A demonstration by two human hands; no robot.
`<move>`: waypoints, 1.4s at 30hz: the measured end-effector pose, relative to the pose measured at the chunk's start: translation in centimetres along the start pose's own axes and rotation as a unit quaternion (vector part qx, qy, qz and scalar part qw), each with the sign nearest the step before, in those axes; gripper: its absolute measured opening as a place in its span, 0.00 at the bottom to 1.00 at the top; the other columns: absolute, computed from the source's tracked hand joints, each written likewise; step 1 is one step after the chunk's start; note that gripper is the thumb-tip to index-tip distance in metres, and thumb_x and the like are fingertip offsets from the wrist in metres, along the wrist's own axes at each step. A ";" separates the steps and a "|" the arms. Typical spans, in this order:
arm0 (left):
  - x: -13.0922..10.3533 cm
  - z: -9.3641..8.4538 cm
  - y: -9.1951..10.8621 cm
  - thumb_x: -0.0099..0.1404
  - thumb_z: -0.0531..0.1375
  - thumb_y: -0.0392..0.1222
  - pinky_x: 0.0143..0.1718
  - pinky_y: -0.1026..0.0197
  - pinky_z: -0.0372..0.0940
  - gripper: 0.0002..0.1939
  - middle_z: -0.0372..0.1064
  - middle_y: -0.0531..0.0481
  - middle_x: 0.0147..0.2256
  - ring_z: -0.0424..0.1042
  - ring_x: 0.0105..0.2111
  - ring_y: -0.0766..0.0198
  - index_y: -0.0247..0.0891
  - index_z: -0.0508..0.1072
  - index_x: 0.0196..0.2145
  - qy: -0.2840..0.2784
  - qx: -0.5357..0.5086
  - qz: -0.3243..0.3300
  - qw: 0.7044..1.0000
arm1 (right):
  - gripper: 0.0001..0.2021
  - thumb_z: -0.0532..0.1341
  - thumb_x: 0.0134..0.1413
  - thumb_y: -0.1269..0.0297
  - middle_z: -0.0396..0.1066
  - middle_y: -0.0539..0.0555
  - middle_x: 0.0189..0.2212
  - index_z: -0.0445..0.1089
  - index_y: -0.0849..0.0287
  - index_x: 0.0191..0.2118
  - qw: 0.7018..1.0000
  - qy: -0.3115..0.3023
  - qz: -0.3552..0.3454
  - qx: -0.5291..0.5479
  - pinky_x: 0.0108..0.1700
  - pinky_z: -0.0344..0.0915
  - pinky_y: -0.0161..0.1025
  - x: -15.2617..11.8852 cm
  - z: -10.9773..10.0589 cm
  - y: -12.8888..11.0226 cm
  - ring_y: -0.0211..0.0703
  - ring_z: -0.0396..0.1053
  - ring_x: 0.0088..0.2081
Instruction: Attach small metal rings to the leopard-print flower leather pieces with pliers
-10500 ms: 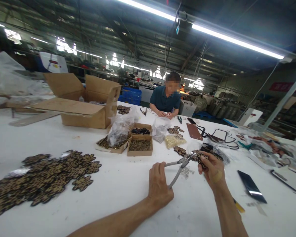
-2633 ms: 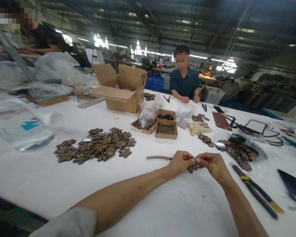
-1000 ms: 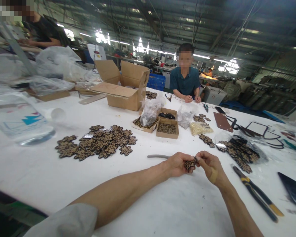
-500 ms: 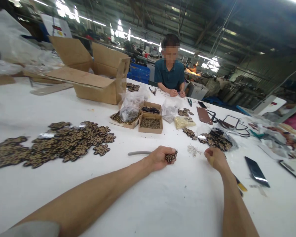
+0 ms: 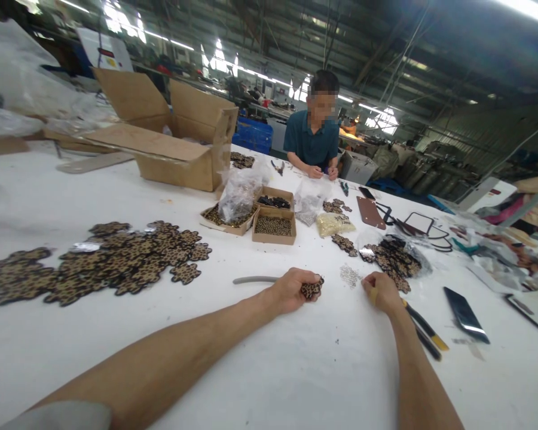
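The left hand point(image 5: 296, 291) grips a patch point(image 5: 312, 289) over the worktop point(image 5: 296, 370). The right hand point(image 5: 383, 292) is beside the bits point(image 5: 349, 276); I can't tell if its fingers pinch one. Picking seems the step; next needs careful pinching.

The table point(image 5: 251, 382) is evenly lit, pale and slightly grey, while the roof point(image 5: 341, 36) sinks into murk. Light comes from a tube point(image 5: 526, 11) overhead and blown-out windows point(image 5: 219, 60) beyond the far edge. Shadows are faint and soft, greyest beside the right forearm point(image 5: 415, 364). Glare streaks the phone point(image 5: 466, 313) near the right edge and whitens spots on the pile point(image 5: 130, 263) at left. Wide-angle distortion stretches the sides; bags point(image 5: 22, 54) past the left edge smear. Small pale bits point(image 5: 349, 276) run together.
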State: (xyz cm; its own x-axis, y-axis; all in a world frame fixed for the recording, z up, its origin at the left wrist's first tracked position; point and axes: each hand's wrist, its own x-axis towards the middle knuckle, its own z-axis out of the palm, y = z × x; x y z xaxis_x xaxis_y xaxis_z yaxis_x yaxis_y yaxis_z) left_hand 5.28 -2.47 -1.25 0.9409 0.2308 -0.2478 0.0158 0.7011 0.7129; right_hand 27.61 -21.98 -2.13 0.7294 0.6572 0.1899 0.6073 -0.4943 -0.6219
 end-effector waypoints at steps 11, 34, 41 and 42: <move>-0.6 0.1 -0.8 0.44 0.71 0.40 0.22 0.60 0.56 0.15 0.66 0.48 0.21 0.67 0.22 0.63 0.31 0.70 0.23 0.019 0.029 0.017 0.999 | 0.17 0.71 0.48 0.51 0.67 0.50 0.21 0.72 0.61 0.28 0.873 -0.225 0.067 0.427 0.28 0.59 0.38 -3.7 3.2 -10.3 0.38 0.61 0.24; -0.7 -0.4 -1.1 0.45 0.70 0.41 0.22 0.60 0.56 0.13 0.66 0.51 0.19 0.65 0.20 0.65 0.32 0.71 0.23 -0.008 0.056 0.023 0.998 | 0.16 0.67 0.53 0.51 0.67 0.50 0.22 0.74 0.61 0.32 0.926 -0.195 -0.012 0.323 0.30 0.59 0.38 -4.0 3.5 -10.9 0.39 0.62 0.26; -0.8 -0.9 -1.1 0.45 0.69 0.39 0.24 0.59 0.57 0.12 0.65 0.50 0.19 0.67 0.21 0.61 0.32 0.70 0.23 -0.032 0.035 0.008 0.999 | 0.17 0.58 0.63 0.49 0.66 0.50 0.25 0.70 0.59 0.33 0.954 -0.190 -0.124 0.197 0.31 0.58 0.37 -4.7 3.0 -11.9 0.41 0.63 0.29; -0.8 -0.9 -1.1 0.45 0.69 0.39 0.24 0.59 0.57 0.12 0.65 0.50 0.19 0.68 0.22 0.61 0.32 0.70 0.23 -0.034 0.028 0.005 0.999 | 0.17 0.56 0.65 0.50 0.66 0.50 0.25 0.69 0.59 0.33 0.958 -0.178 -0.140 0.177 0.31 0.58 0.37 -4.8 3.0 -12.0 0.41 0.63 0.29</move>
State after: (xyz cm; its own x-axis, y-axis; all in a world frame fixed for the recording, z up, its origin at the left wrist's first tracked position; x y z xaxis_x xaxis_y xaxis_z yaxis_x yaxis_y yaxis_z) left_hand 4.18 -2.77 -2.43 0.9621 0.1890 -0.1964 0.0239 0.6592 0.7515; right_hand 15.84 -17.52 2.20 0.3607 0.9197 0.1552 0.5731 -0.0873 -0.8148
